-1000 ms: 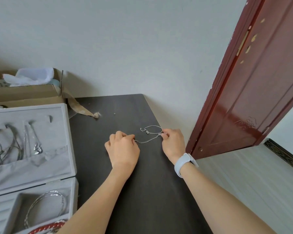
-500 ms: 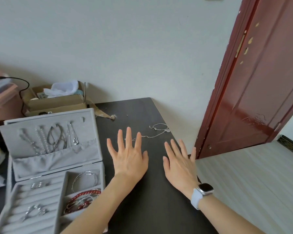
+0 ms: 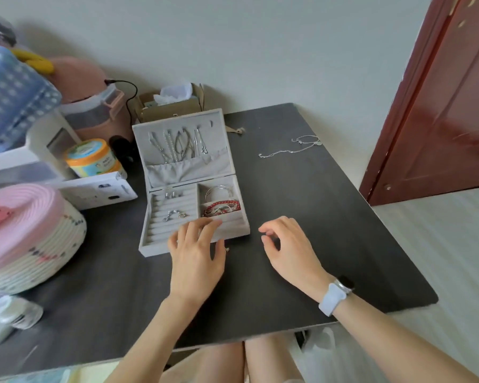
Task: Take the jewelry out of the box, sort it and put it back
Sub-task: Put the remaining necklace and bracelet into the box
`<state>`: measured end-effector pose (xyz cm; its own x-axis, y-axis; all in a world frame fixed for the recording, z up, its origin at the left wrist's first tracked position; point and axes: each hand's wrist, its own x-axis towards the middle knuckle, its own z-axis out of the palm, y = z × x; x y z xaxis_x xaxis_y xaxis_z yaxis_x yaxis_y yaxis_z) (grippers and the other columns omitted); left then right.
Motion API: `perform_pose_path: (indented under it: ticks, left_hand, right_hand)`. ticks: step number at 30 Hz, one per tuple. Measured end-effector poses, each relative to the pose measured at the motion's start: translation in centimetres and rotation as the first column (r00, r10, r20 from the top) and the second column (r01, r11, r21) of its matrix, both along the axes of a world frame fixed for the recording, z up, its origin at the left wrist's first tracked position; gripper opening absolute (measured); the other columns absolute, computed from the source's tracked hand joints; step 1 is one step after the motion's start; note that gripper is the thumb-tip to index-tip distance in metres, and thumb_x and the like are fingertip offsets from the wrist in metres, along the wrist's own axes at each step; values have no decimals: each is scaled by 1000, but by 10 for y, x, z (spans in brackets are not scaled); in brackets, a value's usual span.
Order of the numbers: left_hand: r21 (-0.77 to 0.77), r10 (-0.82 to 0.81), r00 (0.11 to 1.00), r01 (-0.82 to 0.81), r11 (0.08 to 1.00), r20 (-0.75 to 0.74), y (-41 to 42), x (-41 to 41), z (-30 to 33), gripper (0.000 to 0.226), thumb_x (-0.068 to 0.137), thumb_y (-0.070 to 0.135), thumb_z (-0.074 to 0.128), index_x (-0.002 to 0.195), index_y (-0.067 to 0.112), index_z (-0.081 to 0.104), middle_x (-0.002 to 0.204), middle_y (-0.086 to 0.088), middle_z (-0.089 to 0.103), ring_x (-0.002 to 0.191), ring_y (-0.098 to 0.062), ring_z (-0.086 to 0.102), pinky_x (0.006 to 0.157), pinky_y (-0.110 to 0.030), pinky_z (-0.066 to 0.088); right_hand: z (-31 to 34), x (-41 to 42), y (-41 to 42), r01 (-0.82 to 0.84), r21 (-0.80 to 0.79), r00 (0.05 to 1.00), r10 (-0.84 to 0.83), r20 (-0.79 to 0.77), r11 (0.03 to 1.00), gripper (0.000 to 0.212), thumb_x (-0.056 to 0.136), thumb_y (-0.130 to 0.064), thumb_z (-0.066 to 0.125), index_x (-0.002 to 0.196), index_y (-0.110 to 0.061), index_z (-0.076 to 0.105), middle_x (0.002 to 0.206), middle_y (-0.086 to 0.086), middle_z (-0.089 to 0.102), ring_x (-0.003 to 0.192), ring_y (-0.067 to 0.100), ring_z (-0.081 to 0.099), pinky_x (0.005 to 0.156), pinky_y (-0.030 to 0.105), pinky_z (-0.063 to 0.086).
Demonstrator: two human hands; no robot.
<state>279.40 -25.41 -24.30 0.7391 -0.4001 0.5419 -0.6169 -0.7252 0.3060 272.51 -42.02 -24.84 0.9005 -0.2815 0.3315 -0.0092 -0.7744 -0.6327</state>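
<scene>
My left hand (image 3: 197,258) reaches over the near edge of the grey jewelry box (image 3: 155,246), fingers spread and nearly straight, the fingertips resting on the front rim of the tray and grasping nothing. My right hand (image 3: 288,250) hovers just above the dark table (image 3: 343,244) to the right of the box, its fingers loosely curled with nothing between them; a pale blue watch (image 3: 333,295) sits on that wrist.

The box stands open on the table, its lid (image 3: 219,117) propped upright at the back. Several necklaces (image 3: 177,146) hang inside the lid, their ends tucked into a fabric pocket. In the tray, the left part is ring rolls holding a few small silver pieces (image 3: 174,215); the right rear compartment holds silver bangles (image 3: 219,190), and just in front of them lie red bead bracelets (image 3: 223,207).

One thin silver chain (image 3: 288,152) lies out on the table, well apart from the box, toward the far right corner near the red-brown door (image 3: 440,106). A tiny item lies on the table just beside my left thumb; I cannot tell what it is.
</scene>
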Motion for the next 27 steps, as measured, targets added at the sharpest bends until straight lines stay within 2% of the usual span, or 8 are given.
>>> perform_pose_path:
  ticks: [3, 8, 12, 14, 16, 18, 23, 27]
  left_hand:
    - [-17, 31, 998, -32, 999, -60, 26, -11, -12, 37, 79, 30, 43, 105, 15, 65, 101, -4, 61, 94, -19, 45, 78, -37, 38]
    - [-11, 42, 990, -44, 999, -133, 43, -13, -18, 33, 75, 9, 71, 106, 12, 65, 98, -7, 62, 90, -30, 56, 76, -33, 35]
    - [-10, -25, 994, 24, 1000, -106, 34, -5, -16, 27, 77, 14, 67, 103, 12, 67, 92, -5, 64, 85, -29, 60, 71, -34, 44]
    - [-20, -75, 991, 73, 997, -111, 28, 1, -15, 24, 76, 12, 70, 100, 13, 70, 88, -3, 65, 81, -27, 61, 63, -33, 48]
    - [11, -77, 993, 78, 997, -92, 24, 5, -13, 21, 71, 10, 77, 91, 15, 72, 79, 0, 65, 73, -24, 61, 50, -29, 47]
    - [65, -70, 996, 74, 995, -56, 22, 7, -13, 17, 66, 12, 82, 80, 16, 73, 69, 1, 63, 63, -22, 59, 45, -26, 44]
    - [97, -46, 997, 51, 994, -58, 20, 7, -10, 14, 62, 14, 84, 69, 18, 72, 61, 2, 61, 51, -22, 58, 46, -25, 42]
    - [42, -26, 992, 31, 999, -120, 18, 6, -9, 9, 71, 12, 77, 69, 17, 69, 67, 1, 64, 53, -25, 59, 51, -23, 36]
  right_hand:
    - [-1, 0, 26, -43, -14, 998, 43, -47, 999, 17, 87, -20, 58, 102, -14, 62, 94, 1, 60, 94, 19, 52, 83, 35, 43]
    - [-2, 15, 58, 32, -48, 993, -37, -110, 998, 22, 87, -31, 57, 105, -20, 60, 99, -2, 60, 100, 18, 48, 83, 33, 34]
    - [-3, 23, 65, 91, -102, 989, -102, -111, 991, 14, 88, -26, 54, 96, -19, 63, 99, -2, 60, 98, 21, 47, 79, 34, 31]
    - [-3, 23, 64, 85, -121, 989, -98, -107, 989, 13, 89, -23, 53, 89, -17, 64, 96, 0, 60, 95, 23, 47, 74, 32, 29]
    - [-4, 23, 62, 87, -80, 990, -95, -103, 993, 13, 89, -19, 53, 84, -13, 64, 91, 1, 57, 91, 22, 46, 74, 31, 32]
    - [-3, 21, 59, 108, 18, 991, -106, -75, 994, 13, 88, -14, 54, 79, -10, 62, 82, -1, 52, 86, 22, 46, 75, 32, 38]
    - [-2, 20, 56, 129, 158, 991, -121, -58, 979, 10, 88, -12, 53, 81, -11, 60, 78, -3, 53, 80, 16, 46, 68, 20, 32]
    - [1, 18, 52, 115, 211, 992, -102, -67, 971, 9, 88, -12, 55, 83, -10, 61, 81, 0, 58, 79, 16, 51, 71, 21, 38]
